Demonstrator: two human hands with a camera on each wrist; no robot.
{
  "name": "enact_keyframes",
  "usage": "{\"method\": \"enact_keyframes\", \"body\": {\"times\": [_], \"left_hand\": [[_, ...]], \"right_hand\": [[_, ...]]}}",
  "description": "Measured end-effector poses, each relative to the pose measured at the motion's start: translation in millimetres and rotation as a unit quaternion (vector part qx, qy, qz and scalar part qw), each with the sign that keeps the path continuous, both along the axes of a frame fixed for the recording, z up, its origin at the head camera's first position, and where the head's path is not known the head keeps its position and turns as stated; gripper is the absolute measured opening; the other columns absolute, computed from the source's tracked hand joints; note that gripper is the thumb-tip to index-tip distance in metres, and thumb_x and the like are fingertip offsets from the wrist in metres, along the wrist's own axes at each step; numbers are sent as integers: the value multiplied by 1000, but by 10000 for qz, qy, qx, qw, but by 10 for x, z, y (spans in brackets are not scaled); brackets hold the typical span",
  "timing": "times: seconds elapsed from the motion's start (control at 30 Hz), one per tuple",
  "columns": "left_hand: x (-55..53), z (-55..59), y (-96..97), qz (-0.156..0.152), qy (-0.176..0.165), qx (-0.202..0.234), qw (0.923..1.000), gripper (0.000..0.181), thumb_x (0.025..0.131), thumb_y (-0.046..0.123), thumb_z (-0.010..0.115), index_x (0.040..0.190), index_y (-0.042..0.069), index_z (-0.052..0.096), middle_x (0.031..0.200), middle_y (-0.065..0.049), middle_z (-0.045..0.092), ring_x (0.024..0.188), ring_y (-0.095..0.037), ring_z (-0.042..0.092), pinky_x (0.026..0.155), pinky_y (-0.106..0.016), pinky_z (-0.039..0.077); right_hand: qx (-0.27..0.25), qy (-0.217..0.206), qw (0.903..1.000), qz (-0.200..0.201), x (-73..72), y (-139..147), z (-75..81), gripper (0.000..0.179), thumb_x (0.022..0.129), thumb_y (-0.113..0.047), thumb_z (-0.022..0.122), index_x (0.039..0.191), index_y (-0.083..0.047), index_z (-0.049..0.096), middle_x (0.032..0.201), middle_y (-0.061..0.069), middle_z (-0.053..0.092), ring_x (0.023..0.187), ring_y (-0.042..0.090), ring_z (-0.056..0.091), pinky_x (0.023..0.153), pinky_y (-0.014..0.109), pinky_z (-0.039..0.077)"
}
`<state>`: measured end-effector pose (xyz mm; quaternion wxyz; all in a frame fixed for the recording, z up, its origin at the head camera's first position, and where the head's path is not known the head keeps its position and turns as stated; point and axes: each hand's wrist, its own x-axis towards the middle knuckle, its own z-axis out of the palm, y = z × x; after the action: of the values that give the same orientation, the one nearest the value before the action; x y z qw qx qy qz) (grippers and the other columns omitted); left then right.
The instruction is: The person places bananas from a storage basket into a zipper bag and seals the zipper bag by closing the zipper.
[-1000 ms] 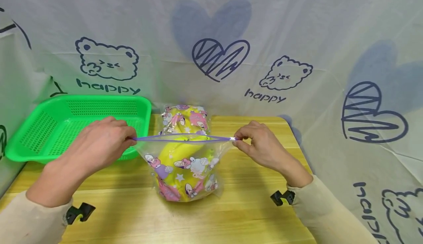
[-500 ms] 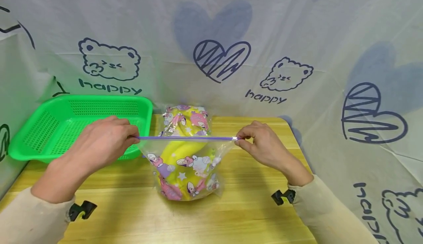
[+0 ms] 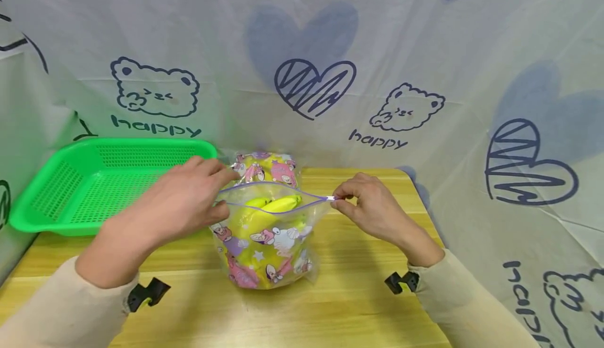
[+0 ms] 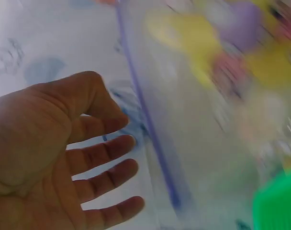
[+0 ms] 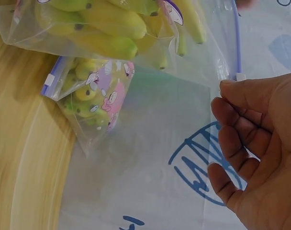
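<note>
A clear zip bag [image 3: 258,264] printed with pink cartoon figures stands on the table, with bananas [image 3: 283,204] inside. Its purple-edged mouth gapes. My right hand [image 3: 370,206] pinches the right end of the mouth, at the white slider [image 3: 330,198]. At the left end is my left hand [image 3: 174,201]. Its fingers are spread and hold nothing; the left wrist view has the fingers [image 4: 107,175] apart from the purple zip strip [image 4: 148,115]. Behind stands a second printed bag [image 3: 283,170], which also shows bananas in the right wrist view.
A green plastic basket [image 3: 40,221] sits at the back left of the wooden table [image 3: 330,306], partly behind my left forearm. A pale cloth [image 3: 226,33] with hearts and bears hangs behind and along the sides.
My left hand has let go of the left end of the bag's mouth and moved inward, to the right. The mouth, pulled straight half a second ago, gapes. My right hand keeps its pinch.
</note>
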<state>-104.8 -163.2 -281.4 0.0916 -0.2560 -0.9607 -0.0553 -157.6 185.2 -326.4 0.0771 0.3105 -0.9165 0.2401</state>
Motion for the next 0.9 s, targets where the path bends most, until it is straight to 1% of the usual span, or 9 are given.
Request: {"method": "enact_keyframes", "body": {"times": [0.03,0.1,0.17,0.3,0.4,0.5,0.6,0.73,0.9], "left_hand": [[-10,26,105,-106,76,53,9999,44,90,20,71,132,7,69,124,-12,70,113,-37,62,96,-55,53],[-45,61,338,-320,251,104,9991,38,92,23,72,127,8,72,119,-10,71,110,-35,63,95,-52,54],[-88,71,569,-477,420,33,9980,34,94,29,74,122,10,75,115,-6,72,108,-32,64,95,-50,54],[-188,17,982,-755,618,-235,9950,32,95,40,78,114,15,77,109,-2,73,101,-27,63,89,-44,56],[-243,-55,1174,-884,777,-322,9925,28,96,43,77,106,17,77,101,0,71,92,-24,61,80,-40,55],[-280,-128,1257,-939,1041,-231,9899,21,97,39,76,98,18,77,92,2,70,84,-22,59,74,-38,53],[-305,-180,1290,-952,1266,-100,9873,18,99,35,74,94,19,77,85,3,68,79,-20,58,70,-37,51],[-334,-222,1303,-979,1430,-84,9848,17,99,33,75,90,19,78,81,3,68,76,-19,58,68,-35,50],[-360,-257,1309,-1048,1671,-185,9802,15,97,28,75,86,19,76,79,4,68,75,-18,59,69,-34,50]], "right_hand": [[3,-2,10000,8,2,-15,8,7,97,-16,76,92,-11,79,93,-2,76,92,22,64,84,41,51],[30,13,10000,11,2,-43,23,6,96,-15,77,92,-12,79,93,-2,76,91,21,64,84,40,51],[45,50,10000,15,2,-72,36,5,96,-16,77,92,-12,79,93,-3,76,90,19,62,84,40,51],[100,143,9998,49,3,-90,54,4,94,-15,79,90,-14,78,91,-4,75,88,17,61,82,39,50],[134,254,9995,130,4,-100,60,6,94,-14,79,88,-14,76,90,-4,75,87,18,61,81,39,50],[126,399,9989,227,0,-120,48,8,93,-14,80,86,-14,75,90,-4,75,88,18,62,82,41,49],[73,524,9981,306,-1,-131,39,9,91,-13,81,85,-15,75,89,-4,76,89,18,63,82,42,49],[60,624,9974,366,-5,-138,33,8,90,-12,82,85,-14,76,88,-4,76,89,18,64,81,42,48],[205,734,9965,357,-12,-141,28,9,91,-13,82,85,-15,75,88,-5,76,90,18,63,81,41,47]]}}
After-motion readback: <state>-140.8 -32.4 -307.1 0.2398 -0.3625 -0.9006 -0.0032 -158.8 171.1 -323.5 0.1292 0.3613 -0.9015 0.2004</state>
